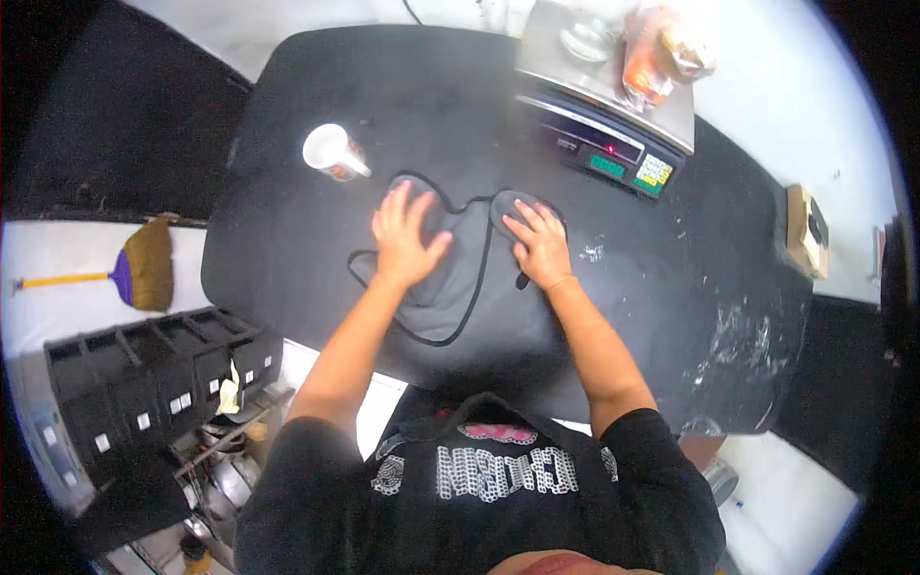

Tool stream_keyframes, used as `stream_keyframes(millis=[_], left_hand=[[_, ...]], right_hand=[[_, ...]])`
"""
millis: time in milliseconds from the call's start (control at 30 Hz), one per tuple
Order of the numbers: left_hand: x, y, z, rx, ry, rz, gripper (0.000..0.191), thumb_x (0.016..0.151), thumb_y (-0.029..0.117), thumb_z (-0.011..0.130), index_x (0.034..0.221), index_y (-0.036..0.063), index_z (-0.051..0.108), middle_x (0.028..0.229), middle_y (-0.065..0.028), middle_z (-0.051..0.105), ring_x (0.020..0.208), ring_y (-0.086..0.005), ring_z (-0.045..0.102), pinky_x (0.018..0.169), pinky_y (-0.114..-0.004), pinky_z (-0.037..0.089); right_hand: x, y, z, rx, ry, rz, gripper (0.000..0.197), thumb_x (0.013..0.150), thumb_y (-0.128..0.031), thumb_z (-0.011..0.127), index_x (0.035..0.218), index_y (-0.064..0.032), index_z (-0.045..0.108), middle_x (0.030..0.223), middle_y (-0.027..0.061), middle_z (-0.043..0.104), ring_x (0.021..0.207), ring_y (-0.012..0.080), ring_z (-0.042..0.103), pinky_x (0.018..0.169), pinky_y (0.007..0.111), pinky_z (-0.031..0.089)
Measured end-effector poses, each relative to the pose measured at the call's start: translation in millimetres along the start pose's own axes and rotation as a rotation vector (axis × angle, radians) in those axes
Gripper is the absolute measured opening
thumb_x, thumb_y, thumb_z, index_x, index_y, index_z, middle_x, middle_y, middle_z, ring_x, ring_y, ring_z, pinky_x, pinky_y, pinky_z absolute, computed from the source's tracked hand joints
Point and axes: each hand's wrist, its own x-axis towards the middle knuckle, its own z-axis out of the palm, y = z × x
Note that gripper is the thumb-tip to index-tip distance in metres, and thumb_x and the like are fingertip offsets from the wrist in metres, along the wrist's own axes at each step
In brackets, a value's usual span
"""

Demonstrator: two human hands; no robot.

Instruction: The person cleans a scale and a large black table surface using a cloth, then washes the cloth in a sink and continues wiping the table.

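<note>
A dark grey cloth piece (pixel 438 291) lies on the black table (pixel 273 237) in front of me. Black cord (pixel 471 309) trims its upper edges and trails in a long loop across it. My left hand (pixel 404 233) rests palm down over its left rounded corner, fingers spread. On the right rounded corner, my right hand (pixel 540 244) lies with its fingers slightly apart. Neither hand visibly grips the cloth, though the palms hide what is under them. A small black cord end or toggle (pixel 522 281) shows below my right hand.
Beyond my left hand stands a white mug (pixel 327 147). A digital scale (pixel 553 61) at the back right carries plastic-bagged items (pixel 647 68). A cardboard box (pixel 805 233) sits by the right edge. Black bins (pixel 162 381) and a broom (pixel 147 266) are off to the left.
</note>
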Motion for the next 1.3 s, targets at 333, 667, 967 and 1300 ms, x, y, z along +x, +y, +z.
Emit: stream_keyframes(millis=[333,667,967,1300], left_hand=[[-88.9,-50.3,-6.9,0.143,-0.457,0.214,0.041,0.085,0.019,0.053,0.125,0.0110,0.052,0.144,-0.0064,0.036,0.136,-0.0327,0.024,0.106,-0.058,0.018],[-99.8,-28.5,2.0,0.293,-0.487,0.062,0.054,0.089,0.025,0.045,0.138,0.0057,0.033,0.151,-0.0109,0.018,0.139,-0.0358,0.012,0.104,-0.065,0.010],[-109.8,4.1,21.4,0.399,-0.385,-0.048,0.063,0.090,0.033,0.043,0.141,0.0013,0.025,0.152,-0.0148,0.012,0.139,-0.0387,0.008,0.103,-0.066,0.010],[-118.0,-10.2,21.1,0.426,-0.346,-0.107,0.057,0.093,0.032,0.038,0.143,0.0090,0.024,0.153,-0.0076,0.015,0.141,-0.0310,0.010,0.107,-0.060,0.008]], right_hand=[[-118.8,206.8,-91.7,-0.323,0.474,0.760,0.033,0.079,-0.013,0.050,0.109,-0.0087,0.064,0.119,0.0155,0.059,0.113,0.0303,0.054,0.099,0.040,0.040],[-36.5,-73.6,43.8,0.100,0.132,0.116,0.032,0.077,-0.014,0.051,0.107,-0.0146,0.063,0.127,0.0078,0.054,0.116,0.0291,0.049,0.097,0.049,0.037],[-76.2,124.5,-28.4,-0.283,0.194,0.564,0.036,0.074,-0.007,0.053,0.110,-0.0098,0.060,0.125,0.0130,0.054,0.115,0.0316,0.050,0.096,0.044,0.038],[-90.1,115.6,-52.3,0.193,0.139,0.116,0.022,0.076,-0.012,0.053,0.095,-0.0138,0.065,0.122,0.0099,0.057,0.114,0.0294,0.052,0.093,0.043,0.042]])
